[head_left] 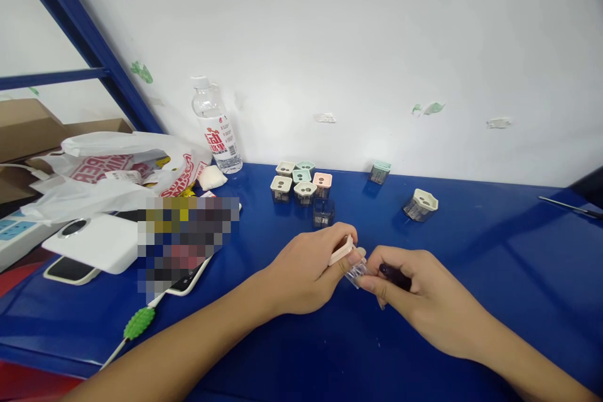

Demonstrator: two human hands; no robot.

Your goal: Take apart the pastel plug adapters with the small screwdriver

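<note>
My left hand [313,270] is closed on a pale pink pencil sharpener lid [341,251], tilted, with its underside partly hidden. Below the lid is a clear plastic part [357,271] between my hands, and its far edge meets the thumb and fingertips of my right hand [409,289]. A dark, rounded object [394,277] lies within the curled right fingers; most of it is hidden, so its kind is unclear. Just beyond my left hand stands a smoky, lidless sharpener container [323,213]. Behind it several two-hole pencil sharpeners with cream, mint and pink tops form a cluster [301,183].
A mint-topped sharpener [379,171] and a cream-topped one [421,205] stand apart to the right. At the right edge lies a thin metal-shafted tool [568,206]. To the left are a water bottle [217,129], a plastic bag [127,166], a white device [94,242] and a cable [113,355].
</note>
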